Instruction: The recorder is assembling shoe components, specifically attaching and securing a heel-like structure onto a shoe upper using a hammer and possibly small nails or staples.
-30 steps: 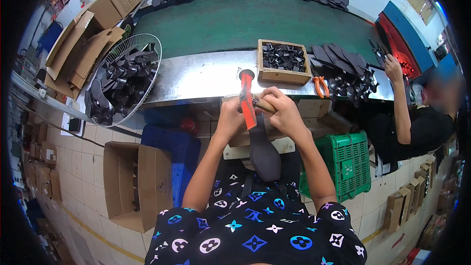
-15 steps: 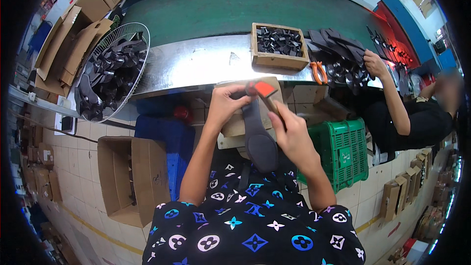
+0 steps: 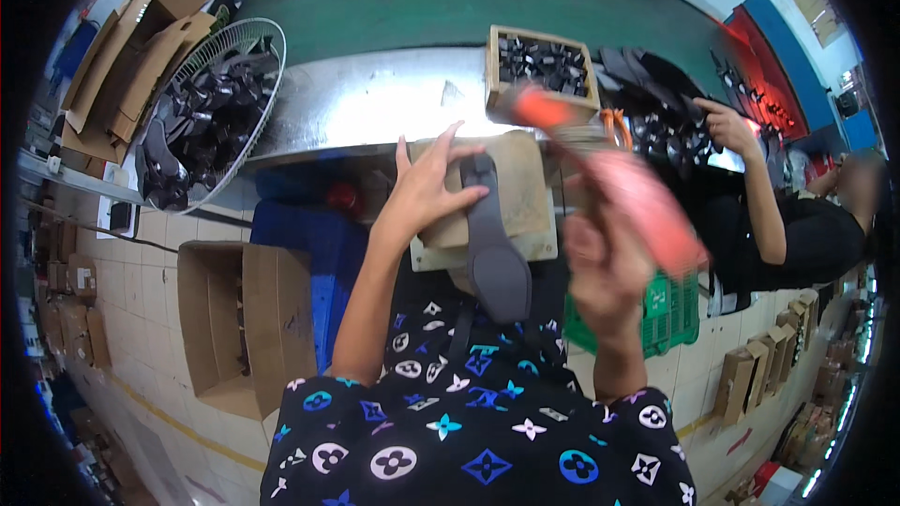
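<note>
Well, the left hand (image 3: 427,189) has fingers apart, thumb on the sole (image 3: 499,267), so the right hand (image 3: 607,279), tight round the hammer (image 3: 649,206), should hit clear of them.

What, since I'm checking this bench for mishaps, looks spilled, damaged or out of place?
Nothing stands out: black pieces sit inside the wooden box, dark parts lie in the wire basket, and the left hand touches the sole. The right hand and red tool are too blurred to judge.

Brightly lit, white glare on the counter (image 3: 375,89); right hand (image 3: 607,272) and hammer (image 3: 633,192) motion-blurred, edges bent, corners black
</note>
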`<state>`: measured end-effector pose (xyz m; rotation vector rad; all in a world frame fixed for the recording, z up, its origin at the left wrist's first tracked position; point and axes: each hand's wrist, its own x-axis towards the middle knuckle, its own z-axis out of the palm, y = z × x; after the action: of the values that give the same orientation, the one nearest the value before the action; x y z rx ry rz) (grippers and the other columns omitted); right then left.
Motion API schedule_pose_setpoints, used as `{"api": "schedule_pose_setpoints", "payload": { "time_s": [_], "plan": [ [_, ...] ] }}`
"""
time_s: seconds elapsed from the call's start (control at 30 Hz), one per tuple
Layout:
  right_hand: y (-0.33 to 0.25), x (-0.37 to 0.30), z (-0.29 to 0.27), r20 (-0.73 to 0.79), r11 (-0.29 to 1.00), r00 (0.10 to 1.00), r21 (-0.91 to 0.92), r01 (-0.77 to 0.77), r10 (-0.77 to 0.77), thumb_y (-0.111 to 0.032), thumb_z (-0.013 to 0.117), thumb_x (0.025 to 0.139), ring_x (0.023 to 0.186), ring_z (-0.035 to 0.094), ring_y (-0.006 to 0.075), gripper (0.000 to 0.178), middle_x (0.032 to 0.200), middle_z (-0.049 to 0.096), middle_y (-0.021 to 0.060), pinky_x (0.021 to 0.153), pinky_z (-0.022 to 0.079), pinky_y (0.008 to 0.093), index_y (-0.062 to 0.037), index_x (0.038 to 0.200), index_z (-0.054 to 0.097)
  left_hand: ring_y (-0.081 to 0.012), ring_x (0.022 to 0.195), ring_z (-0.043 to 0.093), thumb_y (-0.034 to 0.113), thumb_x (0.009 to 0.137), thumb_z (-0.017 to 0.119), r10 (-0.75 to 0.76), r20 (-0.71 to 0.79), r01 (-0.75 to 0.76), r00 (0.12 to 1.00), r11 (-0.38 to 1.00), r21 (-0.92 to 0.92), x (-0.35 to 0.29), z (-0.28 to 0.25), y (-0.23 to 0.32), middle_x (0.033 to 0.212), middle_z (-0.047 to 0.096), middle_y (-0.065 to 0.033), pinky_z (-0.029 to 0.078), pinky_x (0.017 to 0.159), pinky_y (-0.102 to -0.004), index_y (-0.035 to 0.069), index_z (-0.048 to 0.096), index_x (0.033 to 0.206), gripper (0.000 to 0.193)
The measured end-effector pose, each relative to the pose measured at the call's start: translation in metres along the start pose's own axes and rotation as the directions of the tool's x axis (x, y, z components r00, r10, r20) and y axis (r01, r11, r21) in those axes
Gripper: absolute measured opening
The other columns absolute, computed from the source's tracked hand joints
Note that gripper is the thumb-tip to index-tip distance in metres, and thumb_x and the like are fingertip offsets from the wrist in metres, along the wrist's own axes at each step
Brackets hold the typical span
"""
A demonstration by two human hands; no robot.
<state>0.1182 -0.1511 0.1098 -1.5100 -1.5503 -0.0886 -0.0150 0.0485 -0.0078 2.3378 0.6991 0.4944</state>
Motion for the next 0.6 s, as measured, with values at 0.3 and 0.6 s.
{"api": "schedule_pose_setpoints", "payload": {
  "time_s": [0.3,0.6],
  "plan": [
    [0.013,-0.015,0.027,0.112,0.955,0.953,0.068,-0.289,0.281,-0.004,0.06,0.094,0.081,0.07,0.0333,0.035,0.1,0.067,0.0234,0.068,0.054,0.0343,0.0027,0.128,0.056,-0.0316,0.108,0.064,0.027,0.087,0.07,0.318,-0.225,-0.281,0.921,0.942,0.182,0.0,0.007,0.004,0.104,0.07,-0.0151,0.039,0.104,-0.0524,0.015,0.07,0.116,0.032],
    [0.078,-0.02,0.048,0.377,0.948,0.914,-0.318,-0.023,0.149,-0.019,0.065,0.092,0.076,0.063,0.034,0.034,0.092,0.063,0.0137,0.066,0.051,0.0423,-0.0003,0.121,0.061,-0.0087,0.073,0.058,0.015,0.093,0.065,0.02,0.347,0.298,0.938,0.465,-0.834,-0.086,-0.047,0.11,0.073,0.062,-0.0052,0.044,0.068,-0.0249,-0.005,0.07,0.087,0.022]
  ]
}}
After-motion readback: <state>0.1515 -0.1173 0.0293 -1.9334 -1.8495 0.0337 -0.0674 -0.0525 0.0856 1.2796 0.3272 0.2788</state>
